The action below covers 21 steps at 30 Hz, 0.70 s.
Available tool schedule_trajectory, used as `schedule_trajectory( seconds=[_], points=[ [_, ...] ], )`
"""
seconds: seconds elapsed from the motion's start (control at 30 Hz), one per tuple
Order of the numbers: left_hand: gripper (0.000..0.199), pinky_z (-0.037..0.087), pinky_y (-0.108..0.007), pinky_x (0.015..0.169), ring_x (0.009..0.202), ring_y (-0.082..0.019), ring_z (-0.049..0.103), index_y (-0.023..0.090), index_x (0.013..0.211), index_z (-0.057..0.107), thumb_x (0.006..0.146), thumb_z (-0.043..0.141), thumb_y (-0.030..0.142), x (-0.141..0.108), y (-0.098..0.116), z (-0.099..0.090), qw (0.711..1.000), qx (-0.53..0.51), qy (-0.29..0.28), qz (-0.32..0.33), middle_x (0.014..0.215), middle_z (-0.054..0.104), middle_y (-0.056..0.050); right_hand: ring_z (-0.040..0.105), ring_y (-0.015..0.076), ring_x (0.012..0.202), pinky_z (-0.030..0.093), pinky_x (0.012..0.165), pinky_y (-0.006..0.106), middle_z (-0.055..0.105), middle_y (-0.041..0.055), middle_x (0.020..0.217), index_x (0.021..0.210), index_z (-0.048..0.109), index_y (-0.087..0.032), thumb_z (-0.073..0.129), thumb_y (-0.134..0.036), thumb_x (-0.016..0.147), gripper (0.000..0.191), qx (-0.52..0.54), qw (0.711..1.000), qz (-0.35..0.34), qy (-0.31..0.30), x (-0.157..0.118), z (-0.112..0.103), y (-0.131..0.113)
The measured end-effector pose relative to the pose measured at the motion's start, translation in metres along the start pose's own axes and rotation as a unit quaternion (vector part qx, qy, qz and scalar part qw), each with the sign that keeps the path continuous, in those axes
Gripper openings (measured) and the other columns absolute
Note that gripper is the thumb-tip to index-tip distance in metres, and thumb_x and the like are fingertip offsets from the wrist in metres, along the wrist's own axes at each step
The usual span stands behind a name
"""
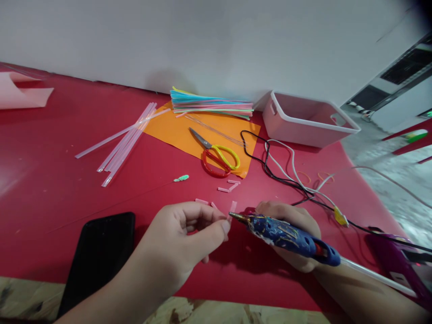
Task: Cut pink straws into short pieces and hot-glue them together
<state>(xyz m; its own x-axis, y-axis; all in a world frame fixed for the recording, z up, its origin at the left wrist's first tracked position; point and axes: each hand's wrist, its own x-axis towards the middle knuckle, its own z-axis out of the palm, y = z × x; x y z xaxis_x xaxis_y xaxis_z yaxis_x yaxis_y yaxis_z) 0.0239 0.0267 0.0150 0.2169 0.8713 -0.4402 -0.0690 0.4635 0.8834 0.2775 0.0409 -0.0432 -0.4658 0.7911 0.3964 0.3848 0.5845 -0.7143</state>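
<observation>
My left hand (184,238) is closed in a pinch, with a short pink straw piece (234,206) standing up from between thumb and forefinger. Wrapped round a blue hot glue gun (286,234) is my right hand (305,220). The gun's metal nozzle points left and is right beside the pinched piece; whether they touch I cannot tell. A clear glue stick (374,275) sticks out of its back end. Just beyond my hands, several more short pink straw pieces (224,190) lie on the red table. Scissors (216,155) with red and yellow handles rest partly on an orange sheet (168,132).
A bundle of coloured straws or pipe cleaners (212,104), several long pale pink sticks (126,144) and a pink bin (303,121) stand toward the wall. Black and white cables (286,173) tangle at right. A black phone (97,256) lies at left, a purple device (394,258) at right.
</observation>
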Motion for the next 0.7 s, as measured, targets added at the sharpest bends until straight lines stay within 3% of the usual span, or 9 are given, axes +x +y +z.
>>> schedule_trajectory(
  seconds=[0.13, 0.33, 0.47, 0.7],
  points=[
    [0.011, 0.039, -0.015, 0.045, 0.047, -0.005, 0.047, 0.018, 0.069, 0.073, 0.076, 0.079, 0.024, 0.0002, -0.0011, -0.0006, 1.000, 0.004, -0.004, 0.001, 0.055, 0.061, 0.005, 0.065, 0.0195, 0.058, 0.052, 0.053, 0.033, 0.069, 0.0028, 0.074, 0.099, 0.062, -0.028, 0.061, -0.037, 0.089, 0.013, 0.062, 0.998, -0.027, -0.017, 0.0013, 0.0012, 0.0000],
    [0.013, 0.039, -0.016, 0.048, 0.049, -0.005, 0.046, 0.018, 0.066, 0.073, 0.074, 0.080, 0.025, -0.0019, 0.0013, 0.0023, 1.000, -0.016, 0.005, -0.002, 0.055, 0.060, 0.005, 0.064, 0.0197, 0.063, 0.050, 0.056, 0.033, 0.069, 0.0029, 0.078, 0.101, 0.062, -0.028, 0.063, -0.029, 0.089, 0.012, 0.055, 0.998, -0.006, -0.009, 0.0027, 0.0007, -0.0040],
    [0.013, 0.041, -0.017, 0.051, 0.050, -0.005, 0.047, 0.017, 0.065, 0.073, 0.074, 0.079, 0.025, -0.0033, 0.0009, 0.0034, 1.000, -0.026, 0.017, -0.004, 0.055, 0.061, 0.005, 0.065, 0.0199, 0.064, 0.051, 0.057, 0.034, 0.069, 0.0027, 0.079, 0.101, 0.063, -0.027, 0.064, -0.029, 0.088, 0.013, 0.067, 0.998, -0.003, -0.012, 0.0016, 0.0013, -0.0019],
    [0.013, 0.044, -0.017, 0.055, 0.053, -0.006, 0.050, 0.018, 0.067, 0.074, 0.078, 0.078, 0.023, -0.0011, -0.0006, 0.0002, 1.000, -0.019, -0.014, 0.011, 0.056, 0.063, 0.005, 0.064, 0.0232, 0.067, 0.049, 0.059, 0.038, 0.068, 0.0050, 0.079, 0.103, 0.063, -0.028, 0.063, -0.030, 0.087, 0.016, 0.057, 0.998, -0.011, -0.011, 0.0006, 0.0014, 0.0011]
  ],
)
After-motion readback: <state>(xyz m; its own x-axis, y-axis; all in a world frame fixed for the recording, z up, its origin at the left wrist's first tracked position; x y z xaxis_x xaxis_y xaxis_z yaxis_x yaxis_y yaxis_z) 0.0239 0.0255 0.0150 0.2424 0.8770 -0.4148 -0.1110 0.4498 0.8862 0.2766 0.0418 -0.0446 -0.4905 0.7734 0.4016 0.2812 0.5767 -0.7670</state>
